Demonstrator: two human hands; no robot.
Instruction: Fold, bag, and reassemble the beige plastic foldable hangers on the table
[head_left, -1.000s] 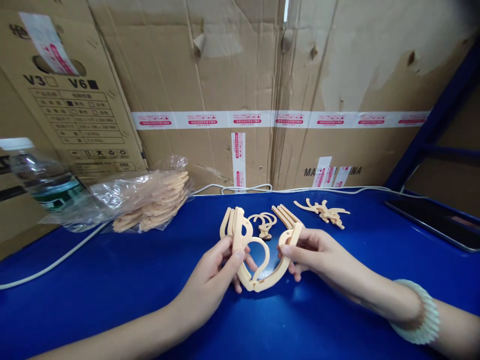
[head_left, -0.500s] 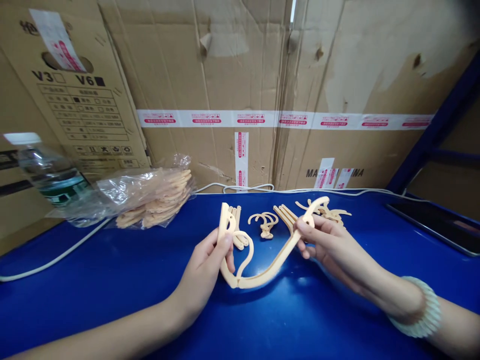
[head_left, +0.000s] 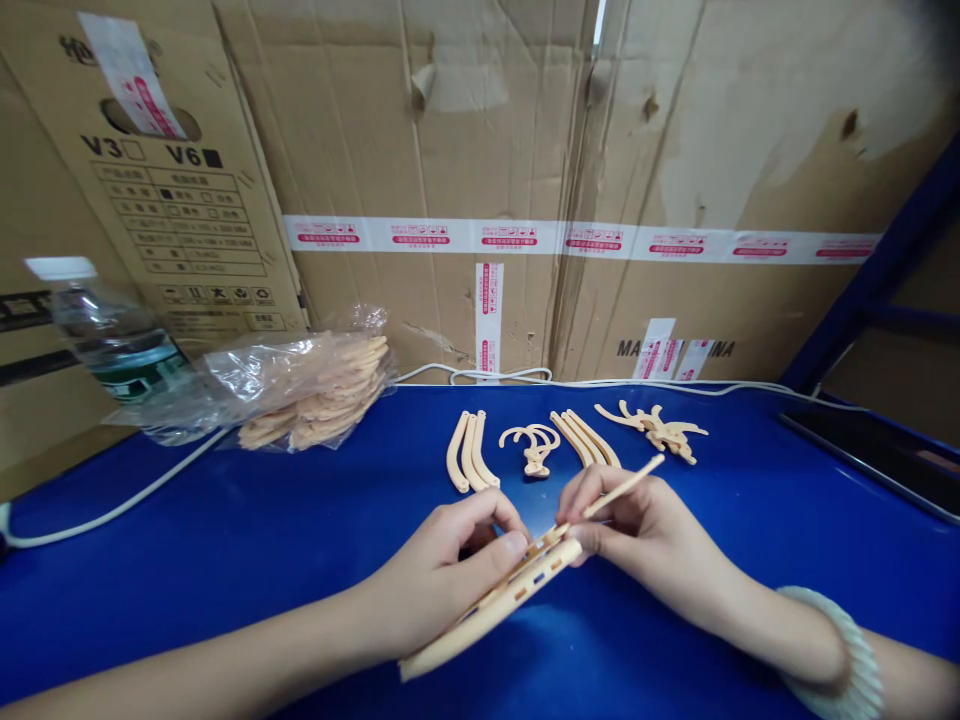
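Observation:
A beige plastic folding hanger [head_left: 487, 632] is tilted in front of me, with a row of small slots along its near side. My left hand [head_left: 442, 575] is closed around its middle, thumb on top. At its upper right end, my right hand [head_left: 637, 525] pinches it with thumb and fingers. A thin beige piece [head_left: 626, 486] sticks out up and right from these fingers; where it joins the hanger is hidden. Behind my hands lie several loose hanger arms [head_left: 471, 452], more hanger arms [head_left: 583, 440], a few small curved hooks [head_left: 534, 455] and a pile of small beige parts [head_left: 664, 432].
A clear bag of beige parts [head_left: 322, 390] lies at the back left beside a water bottle [head_left: 124, 335]. A white cable [head_left: 127, 515] runs along the blue table [head_left: 322, 520]. A dark flat device [head_left: 874, 465] lies at right. Cardboard [head_left: 420, 140] stands behind.
The hanger, spread in a V shape before, is now drawn together into a slanting bar and held lower. My right hand has moved down and left, closer to my left hand.

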